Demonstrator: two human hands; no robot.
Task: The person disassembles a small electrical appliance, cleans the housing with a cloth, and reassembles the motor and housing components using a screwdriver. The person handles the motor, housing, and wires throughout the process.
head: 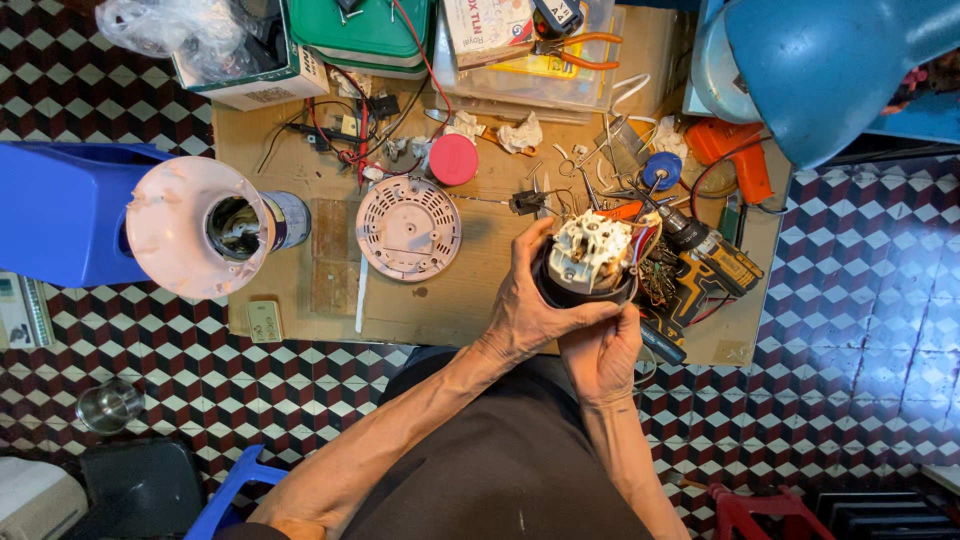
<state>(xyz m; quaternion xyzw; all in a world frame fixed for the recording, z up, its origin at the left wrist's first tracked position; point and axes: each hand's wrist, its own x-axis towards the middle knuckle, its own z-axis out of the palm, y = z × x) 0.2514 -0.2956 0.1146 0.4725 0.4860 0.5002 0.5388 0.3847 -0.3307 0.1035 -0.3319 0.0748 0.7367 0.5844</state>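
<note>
My left hand (527, 305) wraps around the left side of a small round motor unit (590, 262) with a black casing and a whitish top with wires. My right hand (603, 350) cups the same unit from below. Both hands hold it above the near edge of a cardboard-covered worktop (470, 300). A round pinkish vented cover (408, 227) lies flat on the cardboard to the left of my hands. A pink appliance housing (195, 228) with a round opening lies on its side at the far left.
A cordless drill (712, 262) lies right of my hands. A red round lid (453, 159), loose wires, orange-handled pliers (575, 50), boxes and a green case (365, 30) crowd the back. A blue lamp shade (820, 65) hangs at top right. A blue container (60, 210) stands left.
</note>
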